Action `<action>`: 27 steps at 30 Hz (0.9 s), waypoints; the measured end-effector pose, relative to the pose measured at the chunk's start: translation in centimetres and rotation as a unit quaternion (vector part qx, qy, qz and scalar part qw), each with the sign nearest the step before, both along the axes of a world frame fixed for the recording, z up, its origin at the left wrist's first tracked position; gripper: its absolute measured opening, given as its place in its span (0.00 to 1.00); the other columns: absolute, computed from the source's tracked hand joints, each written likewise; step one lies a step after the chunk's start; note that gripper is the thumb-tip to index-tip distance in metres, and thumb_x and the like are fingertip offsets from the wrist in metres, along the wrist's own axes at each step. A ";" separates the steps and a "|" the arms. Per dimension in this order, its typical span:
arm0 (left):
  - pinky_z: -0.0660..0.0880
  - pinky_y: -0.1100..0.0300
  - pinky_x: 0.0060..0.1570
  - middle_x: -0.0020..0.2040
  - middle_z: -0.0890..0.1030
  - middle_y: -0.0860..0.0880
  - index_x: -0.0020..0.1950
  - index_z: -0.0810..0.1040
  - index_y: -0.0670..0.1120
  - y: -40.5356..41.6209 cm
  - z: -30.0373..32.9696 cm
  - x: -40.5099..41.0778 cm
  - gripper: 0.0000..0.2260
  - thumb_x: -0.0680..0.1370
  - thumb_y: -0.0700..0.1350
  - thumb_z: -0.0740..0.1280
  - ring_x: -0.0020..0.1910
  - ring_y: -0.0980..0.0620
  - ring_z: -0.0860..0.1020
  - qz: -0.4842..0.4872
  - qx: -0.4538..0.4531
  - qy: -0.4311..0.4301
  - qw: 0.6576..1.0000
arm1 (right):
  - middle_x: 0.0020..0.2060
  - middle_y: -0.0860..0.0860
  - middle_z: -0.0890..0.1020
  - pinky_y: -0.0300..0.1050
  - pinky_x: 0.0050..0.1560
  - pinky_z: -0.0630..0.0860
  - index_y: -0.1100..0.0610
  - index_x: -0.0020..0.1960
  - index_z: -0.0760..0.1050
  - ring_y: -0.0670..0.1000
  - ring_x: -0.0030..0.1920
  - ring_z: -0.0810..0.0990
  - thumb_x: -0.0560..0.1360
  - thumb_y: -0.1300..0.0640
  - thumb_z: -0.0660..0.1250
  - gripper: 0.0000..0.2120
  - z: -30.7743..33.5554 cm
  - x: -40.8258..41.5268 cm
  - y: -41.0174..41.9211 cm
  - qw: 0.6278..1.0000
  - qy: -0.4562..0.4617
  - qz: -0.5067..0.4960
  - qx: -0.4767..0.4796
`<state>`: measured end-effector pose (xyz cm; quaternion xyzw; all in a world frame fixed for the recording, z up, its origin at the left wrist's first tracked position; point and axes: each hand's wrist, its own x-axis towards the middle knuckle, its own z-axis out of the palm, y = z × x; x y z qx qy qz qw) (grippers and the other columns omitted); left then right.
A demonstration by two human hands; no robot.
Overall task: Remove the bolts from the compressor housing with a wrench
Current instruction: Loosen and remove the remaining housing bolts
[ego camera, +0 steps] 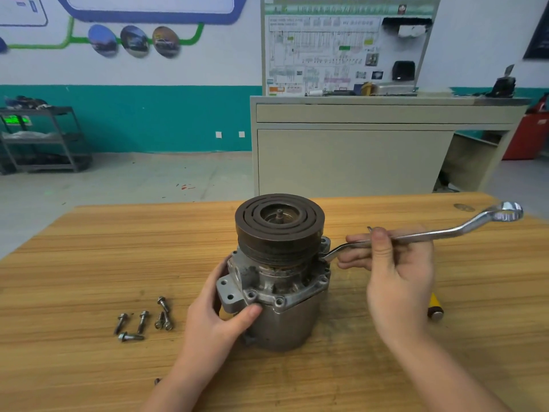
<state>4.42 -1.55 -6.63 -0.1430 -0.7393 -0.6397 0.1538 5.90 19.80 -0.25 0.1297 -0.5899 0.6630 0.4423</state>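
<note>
Steel wrench (416, 237) in right hand (395, 275) grip.

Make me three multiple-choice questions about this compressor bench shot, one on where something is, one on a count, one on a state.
1. Where do the loose bolts lie?
A. left of the compressor
B. on the pulley
C. right of the wrench

2. How many loose bolts lie in that group?
A. two
B. five
C. nine

3. What is the right hand doing?
A. resting flat on the table
B. holding the wrench
C. picking up a bolt

Answers: 1 A, they sit on the table beside the left hand. 2 B, five heads are countable. 3 B, thumb and fingers pinch the wrench shaft, its near end at the housing flange.
</note>
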 end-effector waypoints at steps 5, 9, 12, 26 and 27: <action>0.68 0.80 0.49 0.57 0.75 0.74 0.63 0.65 0.64 -0.1 0.1 0.0 0.36 0.58 0.61 0.74 0.57 0.72 0.73 -0.003 0.003 -0.003 1.000 | 0.41 0.45 0.83 0.45 0.33 0.81 0.37 0.51 0.69 0.48 0.32 0.84 0.80 0.46 0.60 0.03 -0.4 0.0 0.0 0.994 0.070 -0.048 0.070; 0.68 0.80 0.49 0.56 0.75 0.74 0.63 0.65 0.64 0.0 0.0 0.0 0.36 0.58 0.61 0.74 0.58 0.72 0.73 -0.003 0.003 -0.003 1.000 | 0.40 0.44 0.79 0.42 0.36 0.80 0.44 0.51 0.72 0.44 0.36 0.82 0.81 0.48 0.60 0.03 -1.4 -0.1 -0.3 0.981 0.077 -0.071 0.164; 0.68 0.79 0.50 0.58 0.75 0.72 0.64 0.66 0.64 0.0 0.0 0.0 0.36 0.58 0.61 0.74 0.58 0.70 0.74 -0.007 0.004 -0.005 1.000 | 0.42 0.48 0.78 0.39 0.40 0.79 0.56 0.50 0.73 0.45 0.40 0.81 0.82 0.50 0.59 0.10 -2.3 0.0 -0.5 0.965 0.096 -0.084 0.231; 0.67 0.82 0.47 0.55 0.74 0.77 0.62 0.64 0.67 0.1 0.0 0.0 0.35 0.58 0.61 0.73 0.56 0.75 0.72 0.001 0.000 0.001 1.000 | 0.24 0.52 0.76 0.34 0.15 0.61 0.58 0.45 0.67 0.45 0.17 0.66 0.83 0.59 0.53 0.09 -0.1 -7.2 2.4 0.844 -0.348 0.260 -0.314; 0.66 0.82 0.47 0.55 0.73 0.78 0.62 0.64 0.67 0.1 0.0 -0.1 0.35 0.58 0.62 0.73 0.56 0.76 0.72 0.001 -0.006 0.001 1.000 | 0.25 0.52 0.76 0.34 0.15 0.61 0.59 0.44 0.67 0.45 0.17 0.67 0.83 0.59 0.54 0.10 0.0 -7.5 2.6 0.822 -0.372 0.292 -0.316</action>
